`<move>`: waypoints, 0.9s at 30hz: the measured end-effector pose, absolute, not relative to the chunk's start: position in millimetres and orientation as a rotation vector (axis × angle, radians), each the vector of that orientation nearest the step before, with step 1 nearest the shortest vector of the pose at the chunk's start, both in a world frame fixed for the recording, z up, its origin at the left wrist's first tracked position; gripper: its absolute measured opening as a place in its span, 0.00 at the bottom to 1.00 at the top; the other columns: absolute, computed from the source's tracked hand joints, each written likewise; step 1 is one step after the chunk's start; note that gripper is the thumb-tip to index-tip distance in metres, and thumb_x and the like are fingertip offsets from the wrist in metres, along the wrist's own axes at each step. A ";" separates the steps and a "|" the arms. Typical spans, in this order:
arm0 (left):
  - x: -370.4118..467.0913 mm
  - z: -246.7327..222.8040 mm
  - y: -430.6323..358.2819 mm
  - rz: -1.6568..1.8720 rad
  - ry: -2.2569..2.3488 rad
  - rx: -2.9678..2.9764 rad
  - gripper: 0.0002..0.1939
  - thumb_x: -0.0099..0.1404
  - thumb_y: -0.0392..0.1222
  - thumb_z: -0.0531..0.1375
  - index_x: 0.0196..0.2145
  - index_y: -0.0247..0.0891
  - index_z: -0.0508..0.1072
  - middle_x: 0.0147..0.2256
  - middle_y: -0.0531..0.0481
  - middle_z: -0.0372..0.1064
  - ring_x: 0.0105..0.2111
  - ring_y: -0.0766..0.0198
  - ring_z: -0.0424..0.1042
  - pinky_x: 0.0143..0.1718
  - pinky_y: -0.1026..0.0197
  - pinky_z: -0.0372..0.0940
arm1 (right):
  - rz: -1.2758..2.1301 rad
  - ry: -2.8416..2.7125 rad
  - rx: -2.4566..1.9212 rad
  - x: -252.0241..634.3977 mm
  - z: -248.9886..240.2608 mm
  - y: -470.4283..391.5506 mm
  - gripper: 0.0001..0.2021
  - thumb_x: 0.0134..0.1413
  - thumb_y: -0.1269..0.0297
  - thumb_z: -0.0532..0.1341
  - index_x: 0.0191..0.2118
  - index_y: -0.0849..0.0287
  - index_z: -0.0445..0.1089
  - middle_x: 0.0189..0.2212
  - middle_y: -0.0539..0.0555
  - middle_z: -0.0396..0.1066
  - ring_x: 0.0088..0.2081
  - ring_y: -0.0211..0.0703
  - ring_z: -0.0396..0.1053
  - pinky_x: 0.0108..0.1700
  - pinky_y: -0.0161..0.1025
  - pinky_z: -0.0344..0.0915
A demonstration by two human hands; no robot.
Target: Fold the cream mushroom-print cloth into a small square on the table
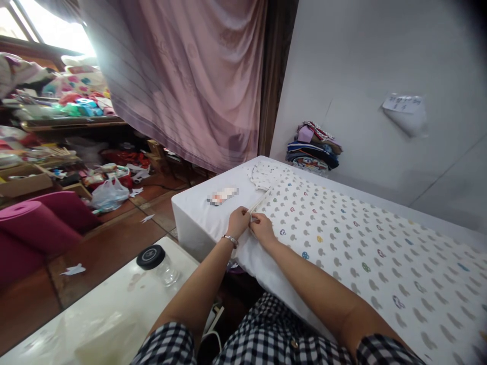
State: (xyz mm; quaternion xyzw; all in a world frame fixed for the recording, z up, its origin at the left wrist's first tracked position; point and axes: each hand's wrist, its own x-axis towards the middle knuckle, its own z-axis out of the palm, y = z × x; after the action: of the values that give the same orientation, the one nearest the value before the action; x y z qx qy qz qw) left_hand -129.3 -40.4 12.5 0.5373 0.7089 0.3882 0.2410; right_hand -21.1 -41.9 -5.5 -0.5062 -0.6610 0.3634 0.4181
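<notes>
A white cloth [323,223] printed with grey shapes and small coloured figures lies over the right part of a white-covered table [194,203]. My left hand [239,223], with a bracelet at the wrist, pinches the cloth's left edge near the table's front. Right beside it, my right hand [262,229] is closed on the same edge. The two hands nearly touch. Beyond them a small piece of patterned white fabric [266,175] lies at the cloth's far left corner. A small blurred item [222,196] rests on the table left of the cloth.
A lidded clear jar [151,257] lies on a white side table [114,304] at the lower left. Folded clothes [314,149] are stacked by the wall. Pink rolls [34,228], a plastic bag [109,194] and boxes stand on the floor at left, beside a pink curtain [198,76].
</notes>
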 end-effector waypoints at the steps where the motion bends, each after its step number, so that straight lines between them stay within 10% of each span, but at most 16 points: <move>1: -129.2 12.7 -40.8 1.069 1.940 1.473 0.09 0.53 0.33 0.53 0.31 0.35 0.72 0.28 0.50 0.72 0.30 0.65 0.69 0.32 0.65 0.60 | 0.901 -1.671 -1.266 -21.1 -5.4 -42.0 0.17 0.38 0.75 0.56 0.38 0.57 0.73 0.40 0.52 0.70 0.34 0.39 0.67 0.43 0.37 0.64; 27: -124.6 1.3 -38.6 0.813 2.100 1.812 0.13 0.60 0.34 0.50 0.37 0.34 0.72 0.38 0.42 0.71 0.40 0.59 0.68 0.43 0.60 0.59 | 0.462 -2.462 -1.003 32.8 -3.4 -106.9 0.11 0.47 0.73 0.57 0.39 0.64 0.69 0.44 0.61 0.66 0.47 0.48 0.63 0.51 0.43 0.58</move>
State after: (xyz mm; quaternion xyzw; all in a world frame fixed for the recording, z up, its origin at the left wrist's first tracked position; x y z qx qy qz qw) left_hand -124.6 -38.6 1.3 0.6220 0.7208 0.2789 0.1253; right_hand 32.8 -106.9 -3.4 -0.3625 -0.8902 0.1669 0.2199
